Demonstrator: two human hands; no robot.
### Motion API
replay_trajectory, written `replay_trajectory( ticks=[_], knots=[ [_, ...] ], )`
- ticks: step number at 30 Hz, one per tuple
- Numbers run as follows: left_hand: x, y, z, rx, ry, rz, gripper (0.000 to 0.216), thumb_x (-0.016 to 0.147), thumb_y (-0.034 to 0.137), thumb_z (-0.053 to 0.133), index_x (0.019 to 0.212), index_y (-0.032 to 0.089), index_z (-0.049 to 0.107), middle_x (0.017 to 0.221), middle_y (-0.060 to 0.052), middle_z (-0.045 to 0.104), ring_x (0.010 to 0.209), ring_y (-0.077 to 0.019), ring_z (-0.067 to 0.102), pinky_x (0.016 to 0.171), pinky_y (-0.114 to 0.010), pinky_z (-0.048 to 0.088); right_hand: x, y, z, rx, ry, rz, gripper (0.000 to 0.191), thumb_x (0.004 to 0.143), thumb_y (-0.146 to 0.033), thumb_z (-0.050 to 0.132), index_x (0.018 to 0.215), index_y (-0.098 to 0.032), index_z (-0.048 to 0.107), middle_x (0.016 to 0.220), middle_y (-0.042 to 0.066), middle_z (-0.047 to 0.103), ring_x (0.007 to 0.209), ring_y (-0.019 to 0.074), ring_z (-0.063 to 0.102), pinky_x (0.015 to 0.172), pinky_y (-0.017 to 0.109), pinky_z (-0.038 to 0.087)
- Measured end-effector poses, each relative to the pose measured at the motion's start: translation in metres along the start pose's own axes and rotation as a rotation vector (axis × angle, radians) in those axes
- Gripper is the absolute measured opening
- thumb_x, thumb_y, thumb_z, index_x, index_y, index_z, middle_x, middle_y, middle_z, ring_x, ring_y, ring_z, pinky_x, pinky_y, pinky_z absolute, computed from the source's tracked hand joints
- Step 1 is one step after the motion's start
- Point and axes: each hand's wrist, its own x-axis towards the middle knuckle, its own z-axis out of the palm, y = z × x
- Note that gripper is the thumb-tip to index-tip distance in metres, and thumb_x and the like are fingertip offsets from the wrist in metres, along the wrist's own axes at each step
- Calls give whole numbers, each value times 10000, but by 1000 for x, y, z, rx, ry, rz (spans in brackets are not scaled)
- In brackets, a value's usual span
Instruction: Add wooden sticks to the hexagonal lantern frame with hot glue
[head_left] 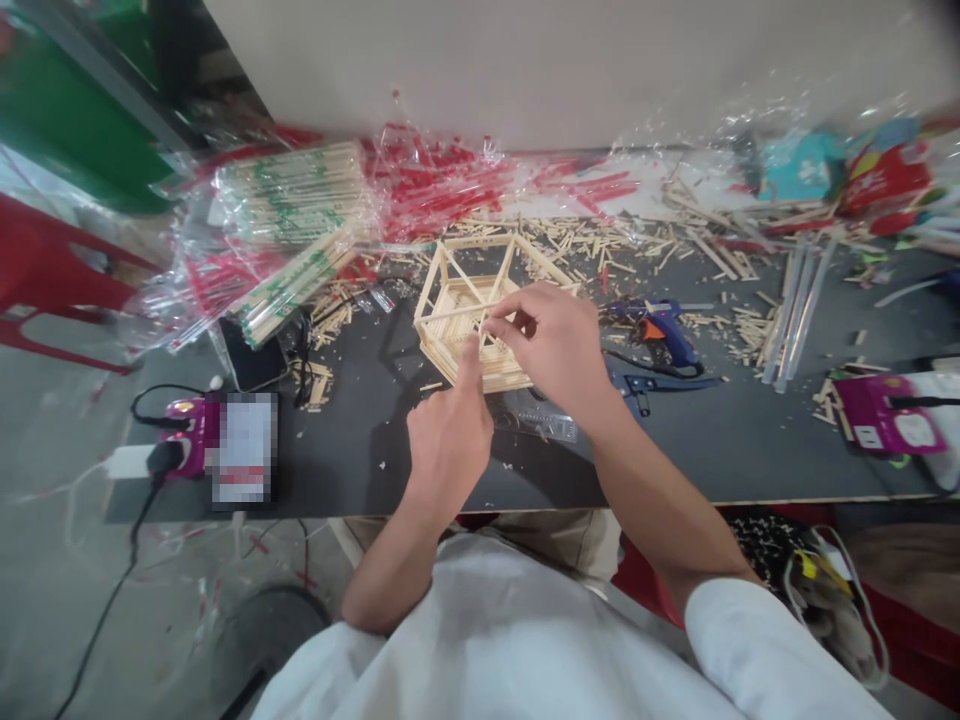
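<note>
A six-sided frame of thin wooden sticks [499,382] sits on the dark table, with a layered base and a raised upper rim. My right hand [559,345] is over its near right side, thumb and index finger pinched on a small wooden stick [482,328] near the middle of the rim. My left hand [452,430] is at the front of the frame. Its index finger stretches forward to the frame close to the right fingertips, while its other fingers are curled; the thumb is hidden. Right of the frame lies a blue glue gun [679,345].
Blue-handled cutters [649,388] lie beside my right wrist. Bundled sticks in plastic [292,195], red wrappers [450,185] and loose stick pieces [555,238] cover the back. A phone [244,450] and purple power strip [187,435] are left; clear glue sticks [799,310] lie right.
</note>
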Motion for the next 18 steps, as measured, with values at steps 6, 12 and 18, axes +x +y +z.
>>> replay_trajectory(
  ticks=[6,12,18],
  knots=[
    [5,8,-15,142,-199,-77,632,1076,203,398,1701,226,310,655,-11,651,555,-180,592,641,-258,471,-3,5,4,-29,41,-71,134,949,-188,710,815,-200,714,891,42,746,768,170,629,771,335,499],
    [6,12,-21,141,-243,-83,642,1085,197,378,1716,216,264,717,-38,705,611,-197,641,641,-276,444,-3,7,5,-45,58,-78,130,945,-163,722,819,-195,726,881,28,742,742,154,615,752,320,486],
    [7,10,-22,89,-208,-94,586,1109,235,330,1694,243,328,712,-36,697,577,-206,606,624,-288,392,-1,8,5,-38,28,-63,140,939,-149,726,803,-185,725,877,31,736,733,148,607,760,320,478]
  ],
)
